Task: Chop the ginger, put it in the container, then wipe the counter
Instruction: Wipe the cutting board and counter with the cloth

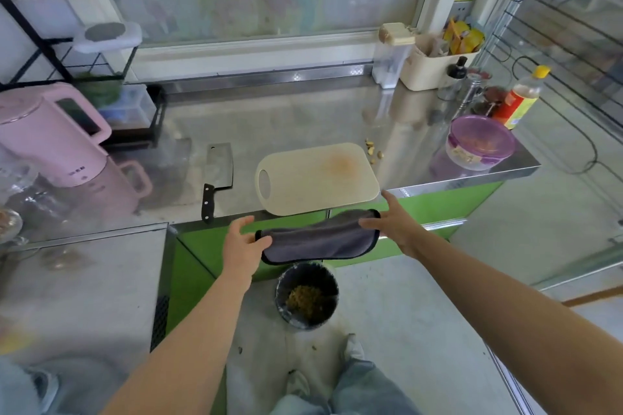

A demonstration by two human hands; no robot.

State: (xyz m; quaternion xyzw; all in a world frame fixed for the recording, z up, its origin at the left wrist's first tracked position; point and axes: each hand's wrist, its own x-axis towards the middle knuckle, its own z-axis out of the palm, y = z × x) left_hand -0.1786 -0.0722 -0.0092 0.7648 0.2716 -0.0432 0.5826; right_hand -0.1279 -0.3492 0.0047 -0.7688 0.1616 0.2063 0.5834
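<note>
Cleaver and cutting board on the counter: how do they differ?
The cleaver is dark steel with a black handle; the cutting board is pale beige with an orange stain. The cleaver is narrower than the cutting board. Both lie flat on the counter.

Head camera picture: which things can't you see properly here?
All in the head view:
Purple container: the tinted lid blurs what is inside.
Scraps beside the cutting board: too small to name.
Pink kettle: cut off by the left edge.
Green cabinet front: partly hidden behind the cloth that the left hand and right hand hold.
Bottle label: too blurred to read.
</note>
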